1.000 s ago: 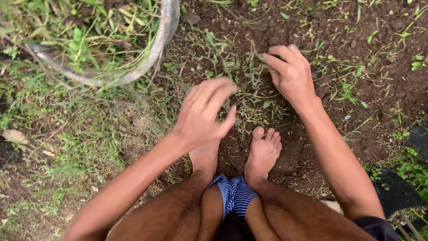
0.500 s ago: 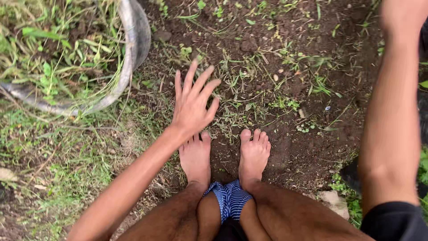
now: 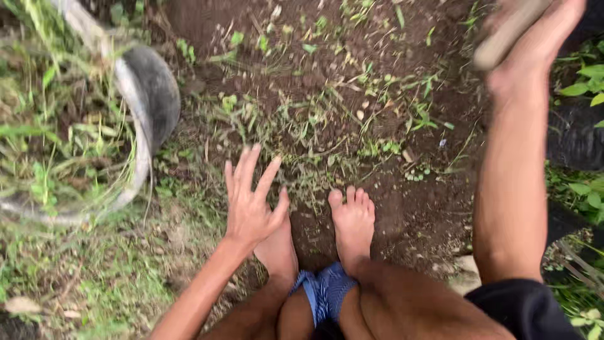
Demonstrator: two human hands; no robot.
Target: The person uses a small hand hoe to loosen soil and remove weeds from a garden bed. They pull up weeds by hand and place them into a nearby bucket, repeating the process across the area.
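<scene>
Above bare soil: left hand splayed; right hand gripping blurred handle.

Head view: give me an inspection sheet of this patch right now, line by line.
Surface: bare dark soil with scattered small weeds; grass at the left.
Job's things: a blurred, pale, stick-like object in the right hand; what it is cannot be told.
Clutter: a round basin at the left, filled with pulled greenery.
Hands: left hand open, fingers spread, over the weeds by the left foot; right hand raised at the top right, closed around the object.
Cables: nothing seen.
Surroundings: right foot bare on the soil; leafy plants along the right edge.
</scene>
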